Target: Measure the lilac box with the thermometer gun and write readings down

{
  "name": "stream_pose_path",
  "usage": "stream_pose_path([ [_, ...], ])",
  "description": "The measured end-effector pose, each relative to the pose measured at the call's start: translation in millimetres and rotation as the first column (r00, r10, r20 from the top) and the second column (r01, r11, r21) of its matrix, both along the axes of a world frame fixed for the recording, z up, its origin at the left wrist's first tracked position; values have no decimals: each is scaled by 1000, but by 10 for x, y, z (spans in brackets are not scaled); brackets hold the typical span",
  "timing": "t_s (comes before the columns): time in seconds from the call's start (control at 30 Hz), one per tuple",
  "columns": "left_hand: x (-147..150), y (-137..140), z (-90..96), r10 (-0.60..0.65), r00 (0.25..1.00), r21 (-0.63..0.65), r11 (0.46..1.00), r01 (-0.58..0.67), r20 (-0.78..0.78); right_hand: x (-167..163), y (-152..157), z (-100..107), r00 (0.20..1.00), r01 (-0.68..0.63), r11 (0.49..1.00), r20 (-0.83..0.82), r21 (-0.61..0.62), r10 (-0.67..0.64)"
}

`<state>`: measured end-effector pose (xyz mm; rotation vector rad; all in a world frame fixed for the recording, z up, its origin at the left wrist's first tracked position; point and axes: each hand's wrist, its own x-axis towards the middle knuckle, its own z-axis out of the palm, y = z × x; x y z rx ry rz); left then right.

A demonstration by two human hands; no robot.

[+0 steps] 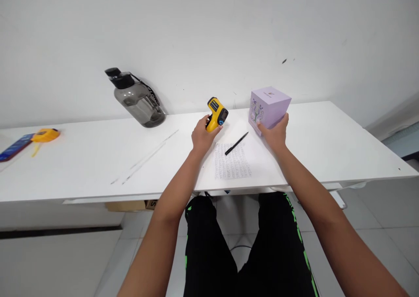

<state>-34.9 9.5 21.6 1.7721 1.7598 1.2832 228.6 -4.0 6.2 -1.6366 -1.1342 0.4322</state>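
My left hand (203,135) is wrapped round the handle of a yellow and black infrared thermometer (214,114), whose dark screen and blue buttons face me. On the right, a lilac box (269,107) with a printed floral design on one side is gripped low down by my right hand (275,132), thumb on the near face. Between my hands a black pen (236,143) lies slantwise on a sheet of paper (233,168) covered in rows of handwriting.
A grey see-through water bottle (139,100) with a black lid stands against the wall. Farther left lie a yellow tape measure (46,134) and a dark blue phone-like object (15,148). The white table (157,166) bears dark streaks; my legs are under its front edge.
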Motion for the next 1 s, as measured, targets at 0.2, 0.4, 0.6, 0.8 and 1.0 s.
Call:
stream_pose_path([
  [0.2,-26,-1,-52,-41,970,-73,997,24,-240,39,70,-139,1000,-17,1000,0,25,17],
  [0.4,-100,100,-103,-4,897,-169,983,-79,-443,75,120,-209,919,-59,952,389,302,-66],
  [0.6,-107,125,-83,-6,838,-177,978,-108,-545,-146,-35,-105,626,-474,840,772,264,110],
  [0.8,-69,85,-39,-22,819,-203,972,-116,-574,-351,-89,-182,346,-652,752,842,-101,413],
  [1.0,-66,93,-50,-18,816,-206,971,-124,-577,-385,-94,-135,309,-685,699,785,-207,536],
])
